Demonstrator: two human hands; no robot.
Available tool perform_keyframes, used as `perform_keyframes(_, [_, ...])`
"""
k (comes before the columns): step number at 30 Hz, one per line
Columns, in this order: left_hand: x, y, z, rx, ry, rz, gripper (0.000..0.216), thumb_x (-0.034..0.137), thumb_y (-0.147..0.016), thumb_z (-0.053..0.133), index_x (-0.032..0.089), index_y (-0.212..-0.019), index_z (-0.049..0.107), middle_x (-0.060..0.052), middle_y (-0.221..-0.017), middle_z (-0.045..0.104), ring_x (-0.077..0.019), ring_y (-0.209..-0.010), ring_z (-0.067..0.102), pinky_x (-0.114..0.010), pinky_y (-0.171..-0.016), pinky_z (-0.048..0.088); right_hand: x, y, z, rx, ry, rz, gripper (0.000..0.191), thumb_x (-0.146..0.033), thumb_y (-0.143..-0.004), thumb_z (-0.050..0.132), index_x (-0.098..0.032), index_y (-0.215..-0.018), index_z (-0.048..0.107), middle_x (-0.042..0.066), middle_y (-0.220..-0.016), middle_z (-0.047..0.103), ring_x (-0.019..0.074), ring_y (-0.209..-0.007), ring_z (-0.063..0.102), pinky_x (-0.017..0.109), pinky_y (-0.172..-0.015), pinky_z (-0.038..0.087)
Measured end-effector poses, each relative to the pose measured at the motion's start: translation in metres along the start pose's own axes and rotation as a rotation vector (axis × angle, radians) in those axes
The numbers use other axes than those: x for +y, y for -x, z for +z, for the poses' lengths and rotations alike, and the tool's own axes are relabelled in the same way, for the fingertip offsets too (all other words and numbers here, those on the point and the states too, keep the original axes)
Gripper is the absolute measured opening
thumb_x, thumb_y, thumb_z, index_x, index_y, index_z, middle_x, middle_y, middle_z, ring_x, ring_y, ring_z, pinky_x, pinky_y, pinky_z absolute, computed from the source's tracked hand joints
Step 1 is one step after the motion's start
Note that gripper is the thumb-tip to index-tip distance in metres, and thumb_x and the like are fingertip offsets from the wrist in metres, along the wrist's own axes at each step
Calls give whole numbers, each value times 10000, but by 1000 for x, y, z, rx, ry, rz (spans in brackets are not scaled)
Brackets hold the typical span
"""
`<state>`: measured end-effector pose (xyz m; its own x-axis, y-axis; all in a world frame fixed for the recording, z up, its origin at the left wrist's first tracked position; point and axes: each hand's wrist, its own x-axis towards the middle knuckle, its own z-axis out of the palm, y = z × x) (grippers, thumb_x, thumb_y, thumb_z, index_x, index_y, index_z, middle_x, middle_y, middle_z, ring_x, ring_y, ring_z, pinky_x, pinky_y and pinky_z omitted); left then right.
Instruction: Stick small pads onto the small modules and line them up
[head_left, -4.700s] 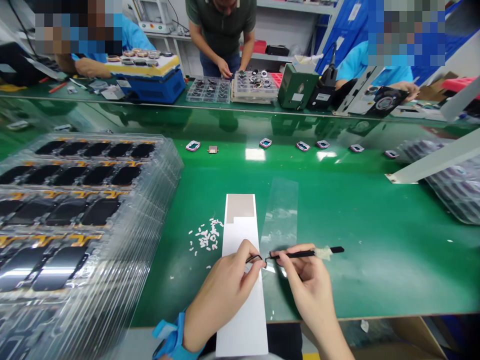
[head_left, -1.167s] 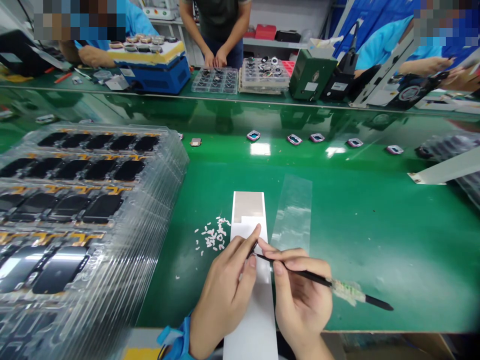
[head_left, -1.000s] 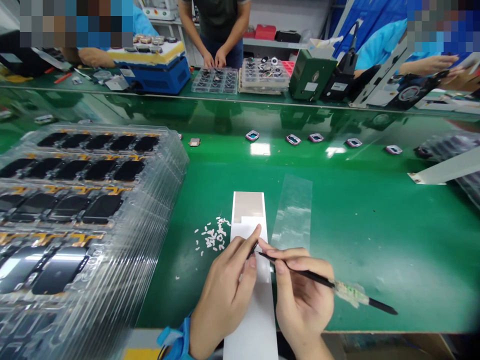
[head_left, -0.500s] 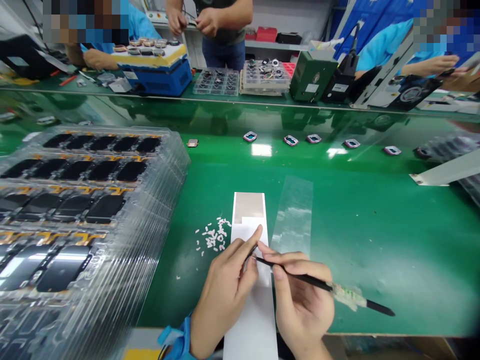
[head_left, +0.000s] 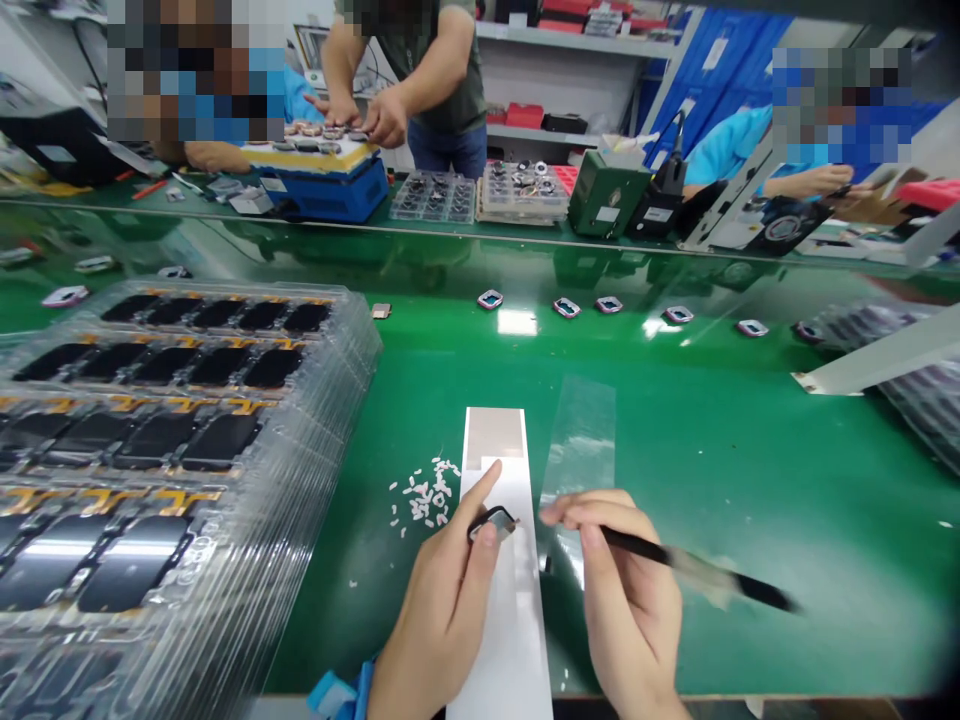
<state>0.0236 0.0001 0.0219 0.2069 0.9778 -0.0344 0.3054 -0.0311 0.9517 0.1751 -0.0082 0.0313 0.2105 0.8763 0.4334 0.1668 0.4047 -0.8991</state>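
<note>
Between the thumb and fingers of my left hand [head_left: 439,600] is a small watch screen [head_left: 491,524] with a black rim, tilted above the white strip. My right hand [head_left: 637,600] grips black tweezers [head_left: 637,545], wrapped in tape near the back end; their tip is hidden by the fingers, and the back is blurred. A gap separates the right fingers from the screen. Under both hands runs the long white strip [head_left: 502,640], with a beige patch [head_left: 495,432] at its far end. Many small white pieces [head_left: 431,500] lie scattered left of it.
Stacked clear trays [head_left: 352,400] of black screens fill the left side. A clear film [head_left: 581,430] lies right of the strip. Several small watch frames [head_left: 566,308] sit in a row farther back. Beyond the raised shelf [head_left: 450,228], other people work among boxes and a blue machine [head_left: 330,190].
My right hand has drawn the tweezers back to the right, away from the screen. The left hand has tilted the screen into clearer view. A standing co-worker has reached onto the blue machine.
</note>
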Motion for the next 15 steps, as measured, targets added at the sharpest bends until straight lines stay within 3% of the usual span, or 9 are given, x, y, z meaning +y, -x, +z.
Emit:
perform_keyframes(4, [1, -2, 0, 42, 190, -50, 499, 428, -1049, 371, 250, -1513, 420, -105, -1271, 647, -232, -1153, 605, -341, -992, 489, -9, -22, -5, -447, 188, 113, 88, -186, -928, 566, -221, -922, 646, 13, -856, 582, 129, -740, 561, 233, -633, 472])
perform_keyframes(6, [0, -5, -1, 36, 229, -39, 526, 417, -1055, 362, 244, -1552, 339, -108, -1195, 679, -215, -1057, 649, -336, -935, 527, -5, -44, 0, -567, 214, 176, 100, -225, -898, 608, -199, -801, 615, 7, -803, 588, 134, -725, 570, 230, -620, 475])
perform_keyframes(8, [1, -10, -6, 89, 211, 21, 546, 367, -1063, 361, 251, -1582, 241, -80, -1057, 706, -183, -918, 674, -311, -858, 555, 8, -81, 6, -555, 315, 274, 166, -270, -901, 616, -182, -761, 616, 0, -760, 608, 145, -735, 607, 237, -643, 503])
perform_keyframes(9, [1, -11, -10, 134, 180, 76, 541, 329, -1058, 385, 258, -1577, 247, -68, -1035, 706, -174, -907, 675, -300, -849, 557, 17, -105, 8, -484, 444, 353, 186, -290, -904, 630, -173, -759, 635, -6, -749, 628, 151, -758, 630, 245, -685, 523])
perform_keyframes(11, [5, -10, -19, 230, 83, 219, 464, 232, -1023, 469, 273, -1484, 431, -57, -1060, 707, -167, -954, 676, -280, -865, 553, 42, -159, 12, -389, 555, 386, 161, -279, -944, 598, -147, -887, 672, 17, -884, 681, 178, -876, 661, 300, -800, 541])
perform_keyframes(13, [12, -2, -31, 313, -36, 363, 348, 127, -961, 550, 268, -1269, 633, -41, -1037, 720, -163, -945, 687, -257, -841, 560, 67, -209, 14, -319, 660, 424, 231, -328, -953, 614, -139, -1079, 650, 56, -1075, 675, 204, -944, 666, 383, -824, 564])
perform_keyframes(15, [21, 15, -44, 397, -141, 504, 327, 47, -896, 610, 266, -1123, 698, -19, -932, 738, -157, -836, 702, -242, -748, 579, 88, -242, 17, -292, 756, 463, 333, -355, -953, 621, -162, -1224, 602, 81, -1227, 632, 231, -1033, 655, 426, -863, 570])
